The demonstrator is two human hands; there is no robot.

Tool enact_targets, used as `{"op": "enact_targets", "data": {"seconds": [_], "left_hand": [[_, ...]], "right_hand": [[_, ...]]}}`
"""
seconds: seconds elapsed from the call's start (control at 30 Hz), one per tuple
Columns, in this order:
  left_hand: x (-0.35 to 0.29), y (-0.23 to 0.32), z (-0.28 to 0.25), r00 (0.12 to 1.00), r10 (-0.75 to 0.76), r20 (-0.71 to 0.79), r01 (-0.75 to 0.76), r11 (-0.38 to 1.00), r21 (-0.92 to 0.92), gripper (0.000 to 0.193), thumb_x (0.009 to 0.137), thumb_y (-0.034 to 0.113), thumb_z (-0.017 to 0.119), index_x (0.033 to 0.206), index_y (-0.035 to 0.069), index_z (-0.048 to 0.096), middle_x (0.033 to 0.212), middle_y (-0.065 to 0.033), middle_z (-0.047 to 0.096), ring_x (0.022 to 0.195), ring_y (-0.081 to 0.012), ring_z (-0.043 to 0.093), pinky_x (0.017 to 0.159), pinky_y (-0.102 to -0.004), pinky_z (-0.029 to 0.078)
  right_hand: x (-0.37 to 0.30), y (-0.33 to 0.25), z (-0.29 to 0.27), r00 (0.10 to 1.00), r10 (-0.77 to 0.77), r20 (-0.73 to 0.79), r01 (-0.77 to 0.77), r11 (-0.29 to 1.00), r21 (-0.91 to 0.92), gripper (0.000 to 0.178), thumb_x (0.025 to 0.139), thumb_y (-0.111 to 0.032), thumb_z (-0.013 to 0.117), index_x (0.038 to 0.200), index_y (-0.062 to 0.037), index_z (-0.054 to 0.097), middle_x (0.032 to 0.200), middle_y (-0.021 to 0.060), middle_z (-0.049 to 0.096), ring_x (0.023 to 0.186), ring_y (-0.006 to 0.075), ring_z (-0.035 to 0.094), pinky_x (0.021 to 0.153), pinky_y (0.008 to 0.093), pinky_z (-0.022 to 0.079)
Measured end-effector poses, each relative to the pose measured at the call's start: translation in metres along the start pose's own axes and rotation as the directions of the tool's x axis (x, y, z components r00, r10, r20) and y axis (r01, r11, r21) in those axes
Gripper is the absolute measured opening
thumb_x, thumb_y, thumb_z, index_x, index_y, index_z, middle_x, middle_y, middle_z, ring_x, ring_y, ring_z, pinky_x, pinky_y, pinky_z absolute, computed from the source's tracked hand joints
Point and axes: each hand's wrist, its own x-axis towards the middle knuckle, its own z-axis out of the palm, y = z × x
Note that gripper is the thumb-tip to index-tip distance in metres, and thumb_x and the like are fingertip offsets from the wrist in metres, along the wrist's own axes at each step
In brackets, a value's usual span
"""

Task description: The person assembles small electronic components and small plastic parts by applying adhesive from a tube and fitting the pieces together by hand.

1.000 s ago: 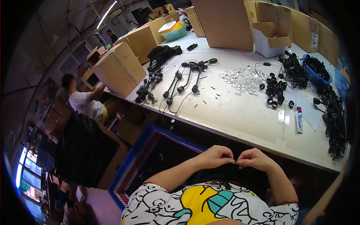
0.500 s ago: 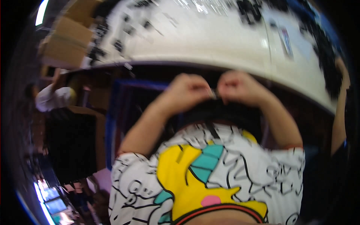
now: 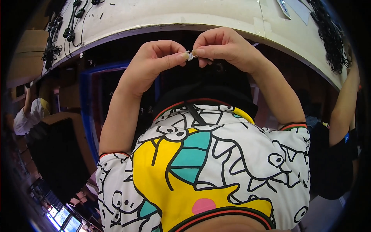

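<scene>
Just off the table's near edge, my two hands meet over my lap. My left hand (image 3: 157,58) is closed in a pinch on a small whitish piece (image 3: 189,56), its thumb and forefinger at the piece's left side. From the right, my right hand (image 3: 226,48) pinches at the same piece, where short thin light strands show. A short dark bit shows below the right fingertips. The fingers partly cover the piece, and its exact kind is too small to make out.
Beyond my hands runs a pale table (image 3: 154,15). Black cables with connectors (image 3: 71,31) lie at its left, and a bundle of black cables (image 3: 328,38) at its right. A person's arm (image 3: 344,104) is at the right. A blue-edged crate (image 3: 87,112) and a carton (image 3: 77,127) stand left.
The view has shifted and sharpened, so the table and both hands appear higher and farther left. My hands stay pinched together, and the whitish piece between them now shows more clearly.
</scene>
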Motion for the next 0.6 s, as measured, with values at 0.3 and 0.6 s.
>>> {"op": "enact_targets", "data": {"seconds": [0.3,0.6], "left_hand": [[0.01,-0.016,0.009,0.983,0.032,-0.18,-0.09,0.942,-0.324,0.012,0.078,0.014,0.062,0.084,0.004,0.062,0.074,-0.0005,0.059,0.066,-0.0035,0.048,0.058,-0.0148,0.035],[0.009,0.006,0.0,0.985,0.132,-0.109,-0.117,0.985,0.129,0.016,0.078,0.014,0.062,0.086,0.001,0.063,0.076,-0.0029,0.062,0.069,-0.0059,0.054,0.062,-0.016,0.039]], "right_hand": [[-0.002,0.018,0.019,0.869,-0.376,-0.322,0.349,0.926,-0.14,0.019,0.079,-0.013,0.06,0.091,0.001,0.057,0.075,0.0029,0.06,0.07,0.0065,0.054,0.063,0.0192,0.043],[-0.003,0.018,0.011,0.893,-0.383,-0.237,0.321,0.91,-0.262,0.011,0.078,-0.007,0.059,0.086,0.0004,0.06,0.071,0.0024,0.059,0.064,0.0054,0.052,0.058,0.0177,0.042]]}}
